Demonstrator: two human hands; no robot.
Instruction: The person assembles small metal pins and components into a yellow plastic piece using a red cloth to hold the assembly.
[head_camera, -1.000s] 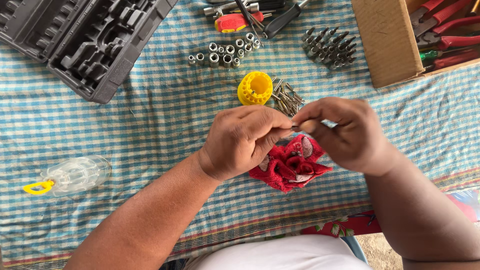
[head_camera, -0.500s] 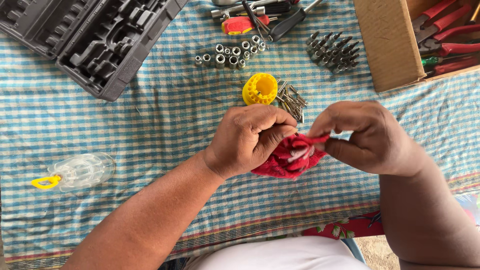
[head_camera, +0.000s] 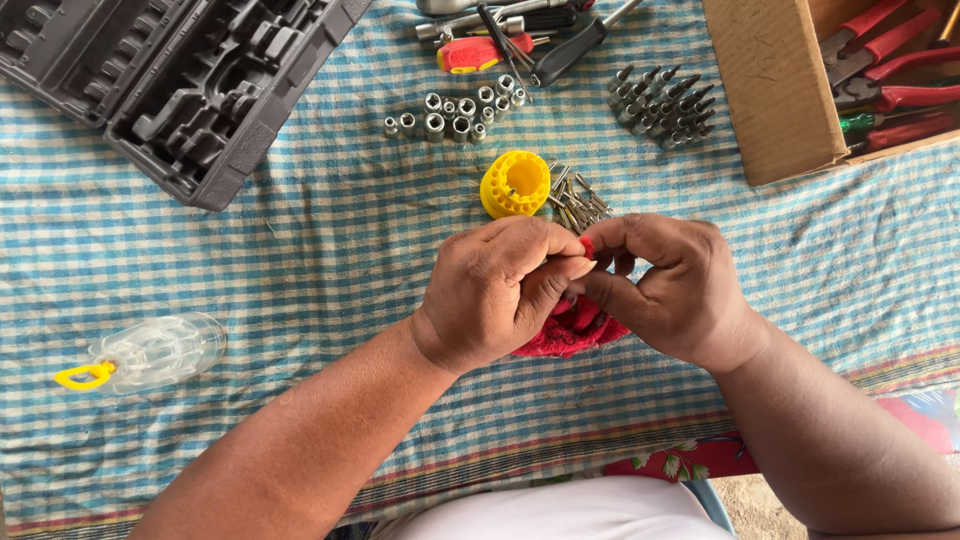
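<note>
Both hands meet at the centre of the frame: the left hand (head_camera: 495, 295) and right hand (head_camera: 665, 285) pinch a red cloth (head_camera: 570, 330) between closed fingertips. Just above them lie a yellow round bit holder (head_camera: 514, 184) and loose bits (head_camera: 578, 200) on the checked tablecloth (head_camera: 300, 260).

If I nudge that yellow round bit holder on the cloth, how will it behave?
The yellow bit holder looks like light plastic, so it would probably slide easily. It sits flat with its hollow upward, so rolling seems unlikely. Pushed rightward, it would likely scatter the loose bits touching it.
</note>
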